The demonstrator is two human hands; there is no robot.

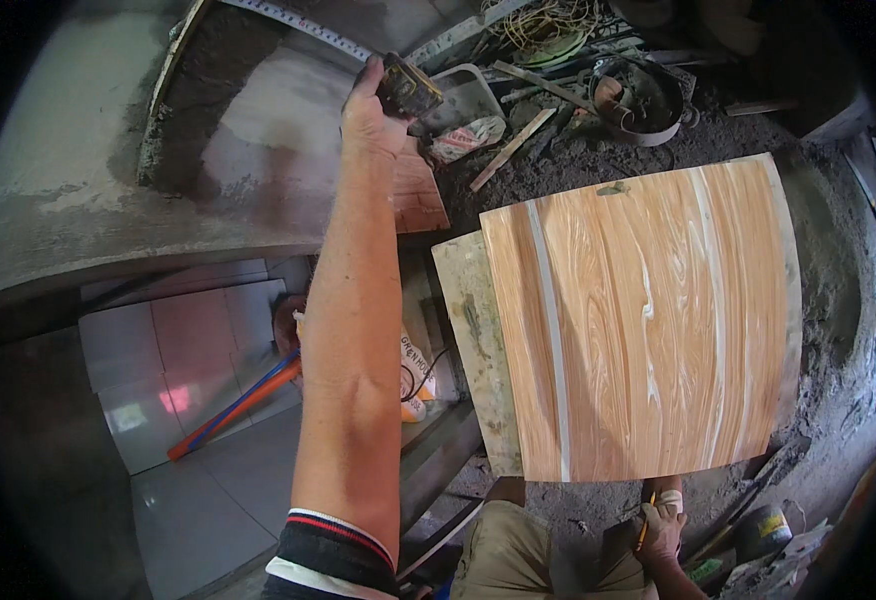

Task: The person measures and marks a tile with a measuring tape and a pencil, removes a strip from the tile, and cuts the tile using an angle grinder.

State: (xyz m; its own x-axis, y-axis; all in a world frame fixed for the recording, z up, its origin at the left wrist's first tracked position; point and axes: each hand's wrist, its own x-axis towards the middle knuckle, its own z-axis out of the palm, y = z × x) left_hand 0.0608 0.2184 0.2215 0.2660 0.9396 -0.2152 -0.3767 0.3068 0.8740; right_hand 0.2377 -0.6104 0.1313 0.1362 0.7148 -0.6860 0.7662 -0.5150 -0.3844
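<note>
My left hand is stretched far forward, its fingers wrapped round a black and yellow tape measure. From its case the tape blade runs out toward the upper left, over a grey ledge. My right hand rests by my right knee, closed on a thin yellow pencil. Between the hands lies a large wood-patterned tile with pale streaks and a grey stripe. Under its left side a worn, stained board sticks out.
Beyond the tile are a metal pot, a grey plastic tub, wood strips and tangled wire. Below the ledge, an orange and blue pole leans over pale tiles. A small bucket stands at the lower right.
</note>
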